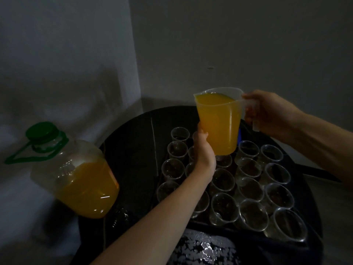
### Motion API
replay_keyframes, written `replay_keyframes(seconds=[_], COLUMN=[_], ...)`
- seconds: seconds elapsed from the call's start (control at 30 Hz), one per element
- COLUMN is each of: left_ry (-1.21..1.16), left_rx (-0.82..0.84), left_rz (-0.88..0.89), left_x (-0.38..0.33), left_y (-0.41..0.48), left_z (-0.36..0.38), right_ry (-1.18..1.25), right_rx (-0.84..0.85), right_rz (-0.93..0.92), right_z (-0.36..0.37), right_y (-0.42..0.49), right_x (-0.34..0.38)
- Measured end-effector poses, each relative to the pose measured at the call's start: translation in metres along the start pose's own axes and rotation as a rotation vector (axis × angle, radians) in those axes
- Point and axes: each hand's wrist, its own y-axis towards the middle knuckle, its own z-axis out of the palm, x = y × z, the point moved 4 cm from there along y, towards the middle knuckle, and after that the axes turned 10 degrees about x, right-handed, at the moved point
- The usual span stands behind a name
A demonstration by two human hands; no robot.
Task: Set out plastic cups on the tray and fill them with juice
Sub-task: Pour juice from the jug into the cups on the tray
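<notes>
1. Rt hand [267, 113] closed round the handle of a clear plastic jug [217, 123], held up in the air above the far part of the tray [238, 231].
2. Lt hand [204, 152] gripping the same jug low on its left side, thumb laid up along the wall. Other fingers hidden behind the jug.
3. Jug nearly full of orange juice [215, 100], tipped a little toward the spout at its left, w/ the liquid reaching up to that lip.
4. Clear plastic cups [223, 207] standing upright in close rows on the tray, rims touching or almost touching. Apparently empty (light is dim, so hard to be sure). Some partly covered by the lt forearm.
5. Tray dark, resting on a round dark table [133, 150].
6. Big clear bottle [80, 180] at the table's left edge, well apart from the jug, approx half full of the same orange liquid. Green cap [42, 131] on top, green carry strap [28, 157] hanging off the neck.
7. Dark cloth w/ pale speckles [204, 247] at the bottom edge, just in front of the tray.
8. Pale walls [229, 44] behind, meeting in a corner.
</notes>
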Motion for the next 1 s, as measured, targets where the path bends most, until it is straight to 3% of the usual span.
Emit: replay_keyframes(seconds=[1.0], left_ry=[-0.073], left_rx=[0.006], left_rz=[-0.037], left_x=[-0.003], left_y=[-0.012], left_z=[0.004], right_ry=[-0.043], right_rx=[-0.001], right_rz=[0.089], right_z=[0.008], right_y=[0.006], right_x=[0.013])
